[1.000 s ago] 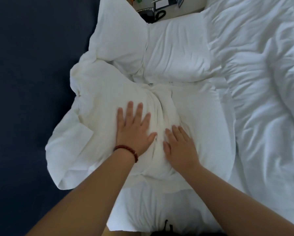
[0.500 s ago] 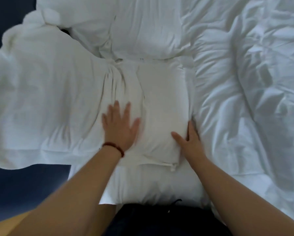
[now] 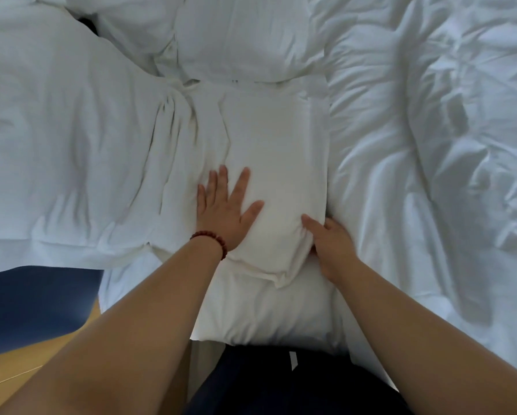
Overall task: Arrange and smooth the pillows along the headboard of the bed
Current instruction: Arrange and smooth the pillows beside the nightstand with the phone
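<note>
The left hand lies flat, fingers spread, on the near pillow; the right hand cups that pillow's right edge, thumb on top, fingers tucked out of sight. The step looks like smoothing and squaring. Next, probably press out the creases toward the far pillow. The rumpled duvet lies just beside. No containers show.
</note>
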A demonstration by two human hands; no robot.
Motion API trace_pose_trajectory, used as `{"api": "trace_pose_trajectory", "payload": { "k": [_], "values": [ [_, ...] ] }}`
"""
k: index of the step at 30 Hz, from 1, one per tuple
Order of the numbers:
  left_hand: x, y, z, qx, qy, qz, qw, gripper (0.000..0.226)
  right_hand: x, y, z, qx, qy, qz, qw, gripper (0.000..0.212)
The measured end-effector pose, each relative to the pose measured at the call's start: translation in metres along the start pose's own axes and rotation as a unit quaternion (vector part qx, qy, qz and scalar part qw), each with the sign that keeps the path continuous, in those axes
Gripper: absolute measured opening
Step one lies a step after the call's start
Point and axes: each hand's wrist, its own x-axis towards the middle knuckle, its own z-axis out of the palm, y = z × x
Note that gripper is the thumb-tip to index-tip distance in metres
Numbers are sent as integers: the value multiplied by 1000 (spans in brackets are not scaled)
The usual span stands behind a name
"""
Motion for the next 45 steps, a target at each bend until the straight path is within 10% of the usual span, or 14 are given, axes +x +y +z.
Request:
{"api": "trace_pose_trajectory", "payload": {
  "k": [5,12,18,23,27,34,39,45],
  "values": [
    [5,3,-2,9,30,-21,999,71,-23,-28,-1,-148,84,-181,969,34],
    [28,15,18,54,-94,-18,994,69,-26,4,-15,-203,91,-60,973,27],
    [-12,9,26,-1,9,36,999,68,-46,8,-33,-206,166,-118,957,42],
    [-3,19,43,38,-80,20,996,69,-34,10,-43,-303,109,-65,945,25],
    [0,21,24,35,-114,38,992,69,-19,-13,-27,-277,97,-64,954,54],
    [-23,-34,-57,53,233,86,967,56,23,-76,47,-112,108,-79,985,80],
    [27,-98,-97,225,77,-19,971,71,29,-83,69,-157,205,-126,958,60],
    [42,-148,-85,146,33,-17,989,86,38,-86,5,-221,286,-102,927,69]
  ]
}}
